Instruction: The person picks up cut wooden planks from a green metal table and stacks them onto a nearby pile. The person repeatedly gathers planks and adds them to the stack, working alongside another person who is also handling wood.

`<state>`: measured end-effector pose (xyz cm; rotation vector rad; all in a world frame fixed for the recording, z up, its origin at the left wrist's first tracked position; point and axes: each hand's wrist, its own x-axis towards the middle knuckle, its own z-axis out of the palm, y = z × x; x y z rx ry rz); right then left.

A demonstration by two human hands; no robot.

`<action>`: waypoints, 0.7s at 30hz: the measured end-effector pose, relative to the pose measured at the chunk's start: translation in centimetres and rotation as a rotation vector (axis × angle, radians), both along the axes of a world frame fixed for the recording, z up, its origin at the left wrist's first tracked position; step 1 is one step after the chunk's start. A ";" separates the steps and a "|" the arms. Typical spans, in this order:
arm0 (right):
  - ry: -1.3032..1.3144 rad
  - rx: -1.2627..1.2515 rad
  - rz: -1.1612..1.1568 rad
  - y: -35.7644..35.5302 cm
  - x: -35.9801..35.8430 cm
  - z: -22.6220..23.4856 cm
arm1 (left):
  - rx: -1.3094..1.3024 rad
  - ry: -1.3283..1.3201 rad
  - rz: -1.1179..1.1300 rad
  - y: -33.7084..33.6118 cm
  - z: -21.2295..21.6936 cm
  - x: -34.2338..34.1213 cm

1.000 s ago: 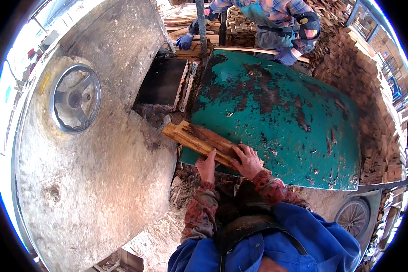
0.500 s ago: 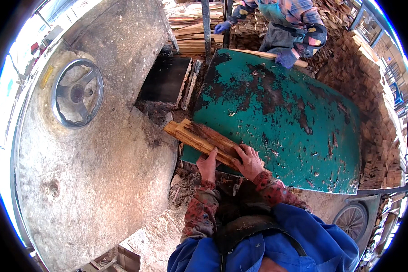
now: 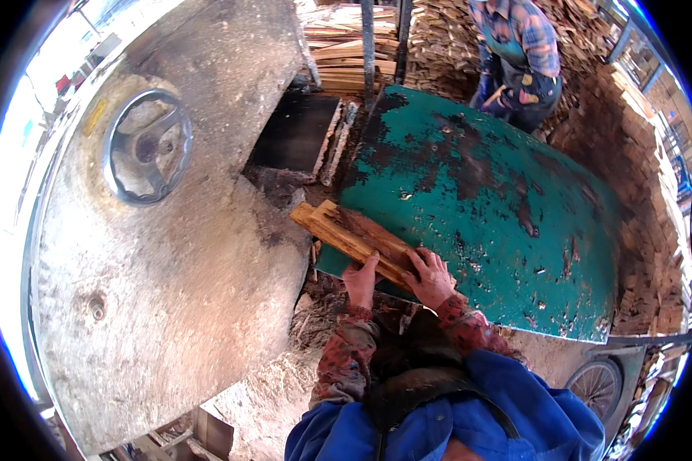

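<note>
1. A worn green tabletop [image 3: 469,200], its paint flaked to dark patches, spreads across the centre and right of the frame, with stacked wood [image 3: 653,246] beyond its right edge.
2. The left side is filled by a large, stained grey panel [image 3: 184,284]; a metal handwheel [image 3: 148,146] sits at its upper left.
3. Between panel and tabletop, above centre, lies a flat black plate [image 3: 296,134].
4. Your wooden pieces [image 3: 350,237] lie together at the middle of the frame, slanting from upper left to lower right over the tabletop's lower-left corner; whether they rest on it, you cannot tell from here.
5. Your left hand [image 3: 360,283] grips their near edge, thumb on top; its other fingers are mostly hidden.
6. Your right hand [image 3: 432,278] has hold of the right end, fingers slightly parted and bent over the upper face.
7. At the upper right, a co-worker [image 3: 519,58] in a plaid top stands beyond the tabletop.
8. A spoked wheel [image 3: 597,386] shows at your lower right.
</note>
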<state>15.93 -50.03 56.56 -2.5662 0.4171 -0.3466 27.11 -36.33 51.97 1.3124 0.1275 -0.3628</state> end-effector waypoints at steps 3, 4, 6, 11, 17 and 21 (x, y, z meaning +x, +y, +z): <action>-0.004 0.008 -0.001 -0.3 -0.1 -0.7 | -0.008 -0.033 0.007 -0.2 0.3 -0.1; -0.004 0.024 0.002 -0.3 0.0 -0.7 | -0.015 -0.008 0.012 0.0 -0.1 -0.1; 0.001 0.016 0.014 -0.2 0.1 -0.9 | -0.075 0.040 0.031 0.0 -0.7 0.0; 0.044 0.015 0.010 -0.4 -0.1 -0.7 | -0.003 0.074 0.028 -0.3 0.4 -0.1; 0.055 0.033 0.013 -0.2 0.0 -0.5 | -0.034 -0.004 0.061 -0.5 -0.9 -0.2; 0.070 0.039 0.010 -0.1 0.1 0.0 | -0.047 -0.039 0.062 -0.4 -1.0 -0.1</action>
